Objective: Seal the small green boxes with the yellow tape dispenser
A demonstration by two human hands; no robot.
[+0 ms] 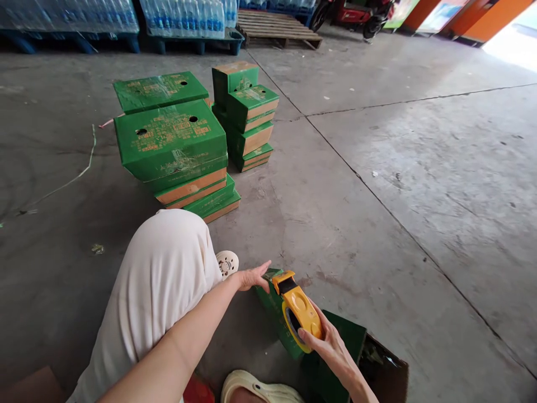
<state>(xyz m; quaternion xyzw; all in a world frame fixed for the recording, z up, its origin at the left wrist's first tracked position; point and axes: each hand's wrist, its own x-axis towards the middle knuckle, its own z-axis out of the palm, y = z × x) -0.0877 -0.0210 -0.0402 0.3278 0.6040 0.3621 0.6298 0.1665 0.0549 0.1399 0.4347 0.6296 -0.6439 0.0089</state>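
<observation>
A yellow tape dispenser [300,305] is gripped in my right hand [329,338], its front end over the far end of a green cardboard box [271,305]. This box stands on the floor between my feet, partly covered by the dispenser. My left hand [254,277] is at the box's far left end, palm down with the thumb and fingers apart. It holds nothing that I can see. Just right of my right hand sits an open green carton [386,366] with its flap raised; its contents are too dark to make out.
Ahead stand a near stack of green boxes [172,140] and a second stack [247,112] behind it. Wrapped water bottles [184,17] rest on blue pallets at the back, beside a wooden pallet [279,27] and a red vehicle [352,14]. A loose strap [90,157] lies left.
</observation>
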